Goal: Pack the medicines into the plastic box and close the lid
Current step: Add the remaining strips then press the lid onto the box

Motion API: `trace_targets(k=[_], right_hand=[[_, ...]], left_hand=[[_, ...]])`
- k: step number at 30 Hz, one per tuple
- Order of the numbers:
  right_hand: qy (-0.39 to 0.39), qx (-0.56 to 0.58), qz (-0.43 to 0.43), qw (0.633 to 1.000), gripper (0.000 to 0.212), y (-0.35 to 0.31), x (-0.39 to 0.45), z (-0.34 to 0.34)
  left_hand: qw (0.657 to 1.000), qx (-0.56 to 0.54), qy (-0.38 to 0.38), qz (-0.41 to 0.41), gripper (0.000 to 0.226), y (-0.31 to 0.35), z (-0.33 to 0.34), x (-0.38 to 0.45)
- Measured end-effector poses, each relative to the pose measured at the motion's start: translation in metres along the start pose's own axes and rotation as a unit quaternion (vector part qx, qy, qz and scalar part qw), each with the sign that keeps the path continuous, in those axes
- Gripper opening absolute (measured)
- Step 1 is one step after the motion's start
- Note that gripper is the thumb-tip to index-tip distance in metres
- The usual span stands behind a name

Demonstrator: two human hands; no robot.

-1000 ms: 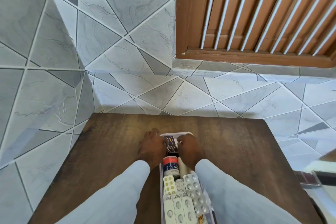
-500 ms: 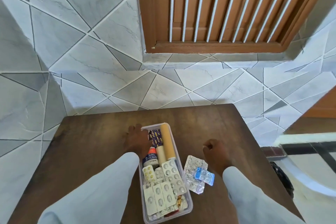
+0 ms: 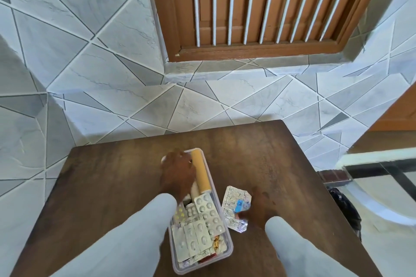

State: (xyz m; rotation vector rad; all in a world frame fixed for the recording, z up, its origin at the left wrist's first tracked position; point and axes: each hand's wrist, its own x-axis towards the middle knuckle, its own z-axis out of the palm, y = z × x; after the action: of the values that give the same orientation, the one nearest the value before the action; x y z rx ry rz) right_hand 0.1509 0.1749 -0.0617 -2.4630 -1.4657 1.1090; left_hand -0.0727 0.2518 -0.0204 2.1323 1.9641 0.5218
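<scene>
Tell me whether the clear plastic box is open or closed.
Open: the clear plastic box has no lid on, its blister packs exposed; no lid in view.

My left hand [image 3: 177,173] is stretched forward and turned palm down, fingers [image 3: 167,159] spread loosely and pointing away from me, with no closed grip that I can make out. Its wrist runs back into a pale grey sleeve [image 3: 126,238] that crosses the lower left of my view. My right hand [image 3: 258,206] sits nearer to me, knuckles up and blurred, its fingertips [image 3: 242,215] curled in toward my left side; I cannot tell whether they pinch anything. A second pale grey sleeve [image 3: 315,252] covers the right forearm. My two hands are well apart.
</scene>
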Motion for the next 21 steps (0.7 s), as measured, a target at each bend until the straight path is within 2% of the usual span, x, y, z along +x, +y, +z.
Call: trace_targets(k=[3, 4, 6, 8, 11, 12, 13, 15, 18, 21], right_hand=[[-0.011, -0.007, -0.004, 1.0, 0.068, -0.002, 0.007, 0.01], [-0.026, -0.012, -0.001, 1.0, 0.056, -0.003, 0.007, 0.011], [-0.019, -0.004, 0.012, 1.0, 0.018, -0.004, 0.006, 0.009], [-0.005, 0.033, 0.028, 0.999, 0.028, -0.007, 0.002, 0.006], [0.014, 0.091, 0.029, 0.995, 0.012, -0.008, 0.005, 0.007], [0.011, 0.096, 0.024, 0.995, 0.021, -0.007, 0.009, 0.009], [0.014, 0.106, 0.019, 0.994, 0.021, -0.007, 0.011, 0.01], [0.026, 0.168, 0.026, 0.985, 0.012, -0.006, 0.013, 0.009], [0.019, 0.255, 0.026, 0.966, 0.007, -0.006, 0.013, 0.005], [0.028, 0.302, 0.012, 0.953, 0.027, -0.004, 0.018, -0.007]], left_hand=[[0.982, -0.155, -0.094, 0.056, 0.019, 0.051, 0.013, -0.025], [0.975, -0.174, -0.127, 0.056, 0.023, 0.067, 0.02, -0.032], [0.961, -0.2, -0.189, 0.006, 0.036, 0.09, 0.033, -0.039], [0.944, -0.228, -0.232, -0.054, 0.044, 0.102, 0.042, -0.041], [0.924, -0.251, -0.266, -0.11, 0.051, 0.108, 0.047, -0.038], [0.919, -0.255, -0.273, -0.124, 0.053, 0.11, 0.048, -0.036], [0.916, -0.254, -0.278, -0.137, 0.053, 0.111, 0.047, -0.033], [0.907, -0.269, -0.283, -0.16, 0.052, 0.109, 0.048, -0.026], [0.888, -0.331, -0.267, -0.175, 0.05, 0.1, 0.044, -0.018], [0.906, -0.342, -0.194, -0.159, 0.044, 0.09, 0.031, -0.009]])
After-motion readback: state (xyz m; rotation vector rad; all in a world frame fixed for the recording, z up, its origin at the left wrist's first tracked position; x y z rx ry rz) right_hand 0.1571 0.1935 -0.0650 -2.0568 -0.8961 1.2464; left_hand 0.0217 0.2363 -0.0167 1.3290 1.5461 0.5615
